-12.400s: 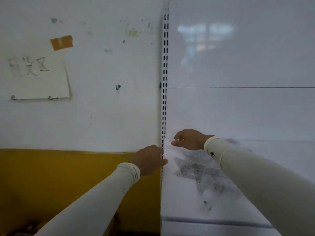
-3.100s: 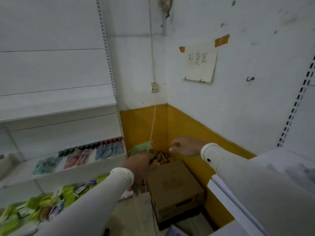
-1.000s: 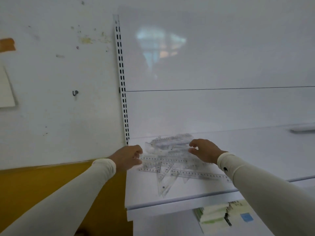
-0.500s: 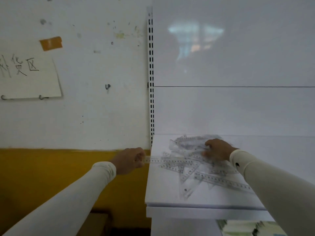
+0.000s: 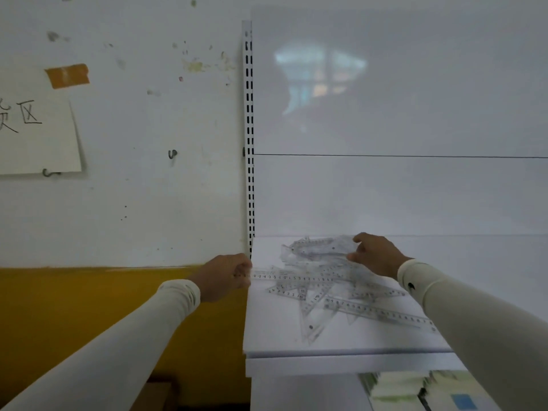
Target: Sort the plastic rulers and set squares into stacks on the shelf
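A: Currently, clear plastic rulers and set squares (image 5: pixel 329 295) lie in a loose, overlapping heap on the white shelf (image 5: pixel 275 330), toward its left end. Printed scales legible on several; one long ruler (image 5: pixel 382 315) runs diagonally toward the right front, a triangular set square (image 5: pixel 311 324) points at the front edge.

B: Hands?

A: Left hand (image 5: pixel 225 275) sits at the shelf's left edge, fingers curled, pinching the end of a straight ruler (image 5: pixel 292 277) that lies across the heap. Right hand (image 5: pixel 375 255) is at the back of the pile, thumb and fingers closed on a small bundle of clear pieces (image 5: pixel 320 247) lifted slightly above the rest. Exact piece count in the bundle: cannot tell, too transparent.

B: Change against half a second ago?

A: Right hand was pressed lower onto the pile; now it is raised with the bundle. Left hand grips the same ruler end, same position. Heap layout otherwise unchanged.
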Action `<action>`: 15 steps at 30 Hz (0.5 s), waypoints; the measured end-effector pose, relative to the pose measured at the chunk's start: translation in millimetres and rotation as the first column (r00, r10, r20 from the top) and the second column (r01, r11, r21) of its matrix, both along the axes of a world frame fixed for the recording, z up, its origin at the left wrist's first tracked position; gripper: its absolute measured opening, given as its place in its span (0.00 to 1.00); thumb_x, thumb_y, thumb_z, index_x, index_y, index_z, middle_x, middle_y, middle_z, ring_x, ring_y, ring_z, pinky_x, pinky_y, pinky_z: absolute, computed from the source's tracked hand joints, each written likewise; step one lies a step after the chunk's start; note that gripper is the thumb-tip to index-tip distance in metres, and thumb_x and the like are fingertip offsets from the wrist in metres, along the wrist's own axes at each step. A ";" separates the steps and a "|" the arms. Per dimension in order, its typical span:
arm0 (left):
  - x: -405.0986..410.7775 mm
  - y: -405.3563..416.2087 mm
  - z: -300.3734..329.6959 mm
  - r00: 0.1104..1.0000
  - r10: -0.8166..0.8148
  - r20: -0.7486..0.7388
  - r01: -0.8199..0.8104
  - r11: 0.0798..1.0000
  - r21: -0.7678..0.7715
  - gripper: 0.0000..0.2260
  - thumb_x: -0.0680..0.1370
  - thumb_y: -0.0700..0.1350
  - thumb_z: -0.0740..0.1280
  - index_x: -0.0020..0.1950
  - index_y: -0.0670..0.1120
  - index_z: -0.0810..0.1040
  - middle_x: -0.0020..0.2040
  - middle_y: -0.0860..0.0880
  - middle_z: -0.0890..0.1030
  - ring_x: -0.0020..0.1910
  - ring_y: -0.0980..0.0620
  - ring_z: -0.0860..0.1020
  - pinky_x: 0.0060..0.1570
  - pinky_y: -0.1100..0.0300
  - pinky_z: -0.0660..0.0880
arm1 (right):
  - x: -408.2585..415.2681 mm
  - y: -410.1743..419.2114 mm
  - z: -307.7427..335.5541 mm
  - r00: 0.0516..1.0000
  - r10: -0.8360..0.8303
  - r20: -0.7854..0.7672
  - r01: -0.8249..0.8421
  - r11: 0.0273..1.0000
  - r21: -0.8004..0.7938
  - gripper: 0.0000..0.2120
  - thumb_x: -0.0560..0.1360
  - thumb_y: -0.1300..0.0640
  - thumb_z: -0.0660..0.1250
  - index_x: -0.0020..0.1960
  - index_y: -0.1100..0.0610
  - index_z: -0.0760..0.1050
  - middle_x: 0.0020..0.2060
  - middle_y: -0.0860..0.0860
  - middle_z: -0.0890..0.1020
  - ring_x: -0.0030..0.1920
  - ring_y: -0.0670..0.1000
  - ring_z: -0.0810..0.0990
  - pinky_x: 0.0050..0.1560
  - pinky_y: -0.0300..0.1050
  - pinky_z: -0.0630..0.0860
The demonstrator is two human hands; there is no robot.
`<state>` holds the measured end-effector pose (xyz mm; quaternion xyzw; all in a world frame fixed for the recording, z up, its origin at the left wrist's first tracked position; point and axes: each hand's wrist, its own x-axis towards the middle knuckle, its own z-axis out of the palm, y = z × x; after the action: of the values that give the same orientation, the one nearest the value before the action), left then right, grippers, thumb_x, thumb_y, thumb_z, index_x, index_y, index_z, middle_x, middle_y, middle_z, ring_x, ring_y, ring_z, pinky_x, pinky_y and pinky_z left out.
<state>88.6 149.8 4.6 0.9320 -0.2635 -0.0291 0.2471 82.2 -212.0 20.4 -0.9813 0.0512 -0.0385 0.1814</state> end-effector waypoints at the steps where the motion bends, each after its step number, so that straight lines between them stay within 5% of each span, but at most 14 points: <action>1: 0.3 -0.9 1.5 1.000 -0.007 -0.003 0.007 1.000 -0.012 0.09 0.77 0.47 0.67 0.57 0.50 0.73 0.52 0.54 0.78 0.52 0.55 0.76 0.55 0.61 0.73 | -3.2 1.1 1.7 1.000 0.006 0.006 -0.006 1.000 -0.007 0.28 0.77 0.45 0.66 0.70 0.58 0.67 0.62 0.55 0.77 0.62 0.56 0.75 0.62 0.48 0.70; 8: 4.8 -36.3 4.0 0.985 -0.152 0.086 0.153 0.988 -0.009 0.11 0.78 0.48 0.68 0.59 0.48 0.74 0.53 0.51 0.78 0.54 0.52 0.77 0.56 0.57 0.74 | -37.8 -5.6 12.6 0.999 0.016 0.051 -0.012 0.998 -0.065 0.24 0.77 0.43 0.65 0.67 0.57 0.70 0.58 0.52 0.78 0.58 0.53 0.76 0.57 0.45 0.70; 15: -2.7 -141.9 -4.1 0.921 -0.384 0.071 0.389 0.919 -0.070 0.09 0.77 0.49 0.68 0.55 0.54 0.72 0.50 0.56 0.77 0.50 0.57 0.76 0.54 0.61 0.72 | -117.8 -79.8 22.4 0.973 -0.213 0.088 0.220 0.972 -0.078 0.22 0.76 0.42 0.65 0.64 0.55 0.71 0.54 0.49 0.78 0.50 0.50 0.74 0.50 0.43 0.68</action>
<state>85.9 7.9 0.6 0.8510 -0.4500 -0.0404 0.2676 -35.6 -291.8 42.8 -0.9746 0.1490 -0.0990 0.1350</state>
